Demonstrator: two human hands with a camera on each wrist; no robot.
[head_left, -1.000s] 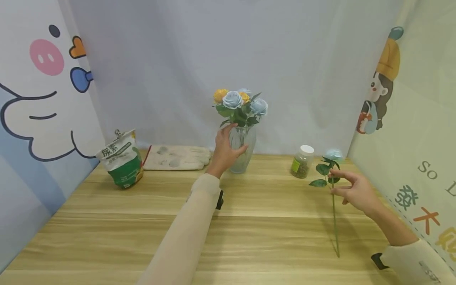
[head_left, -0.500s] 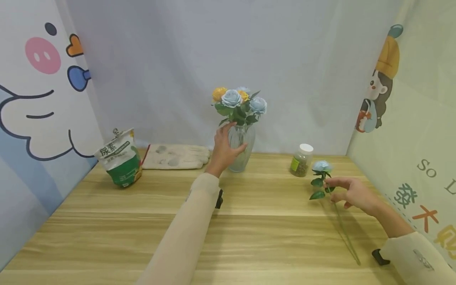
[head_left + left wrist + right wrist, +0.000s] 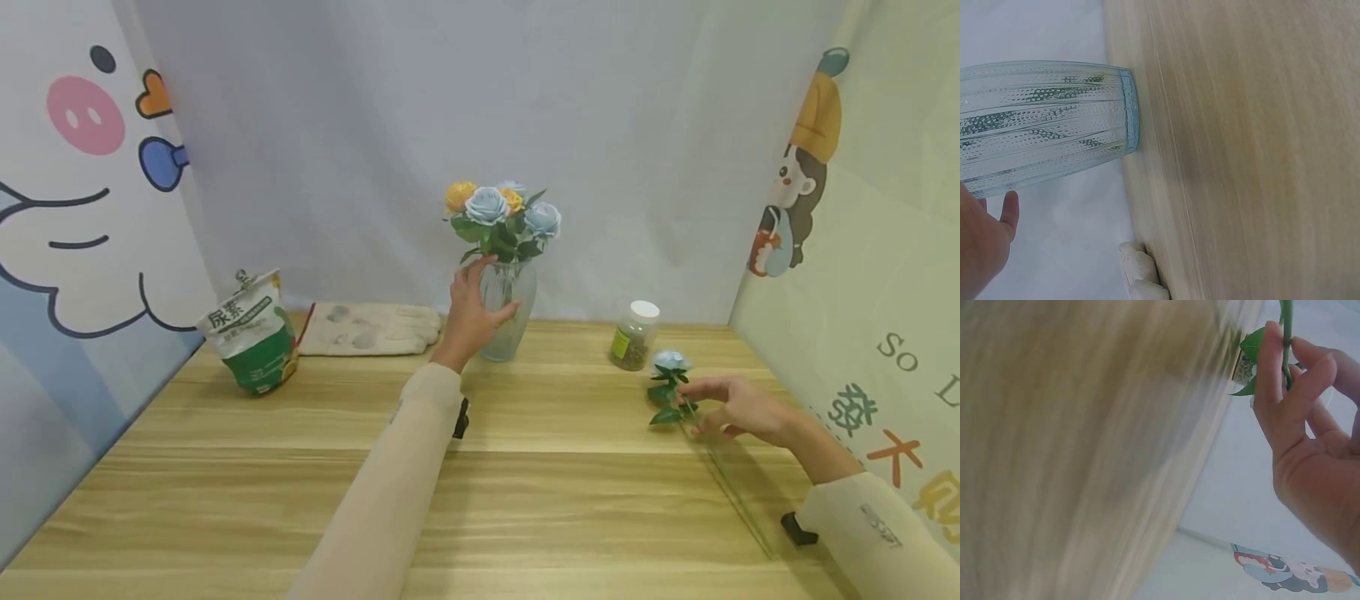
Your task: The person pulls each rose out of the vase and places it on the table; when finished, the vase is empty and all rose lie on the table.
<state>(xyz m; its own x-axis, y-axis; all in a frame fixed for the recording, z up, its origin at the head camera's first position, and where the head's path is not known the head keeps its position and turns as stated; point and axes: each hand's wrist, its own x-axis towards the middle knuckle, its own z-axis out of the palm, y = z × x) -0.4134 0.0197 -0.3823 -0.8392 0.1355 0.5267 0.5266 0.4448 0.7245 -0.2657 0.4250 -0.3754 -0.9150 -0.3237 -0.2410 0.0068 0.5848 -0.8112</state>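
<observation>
Here, my right fingers [image 3: 708, 387] pinch a blue rose [image 3: 670, 361] by its stem [image 3: 1287, 328]; my left fingers [image 3: 470, 282], spread wide, curve round a vase [image 3: 523, 290]. Yellow and blue flowers [image 3: 487, 207] stand in it.

Near the rear of the worktop [image 3: 300, 500], a vase [image 3: 519, 287] is standing before a curtain [image 3: 360, 150], with roses [image 3: 487, 206] sitting in its mouth. Left of it a glove [image 3: 371, 329] is lying; farther left a bag [image 3: 258, 340] is standing. Right of the vase a jar [image 3: 634, 337] is standing. Before and right of the jar, a lone rose [image 3: 663, 395] is slanting toward the near right.
</observation>
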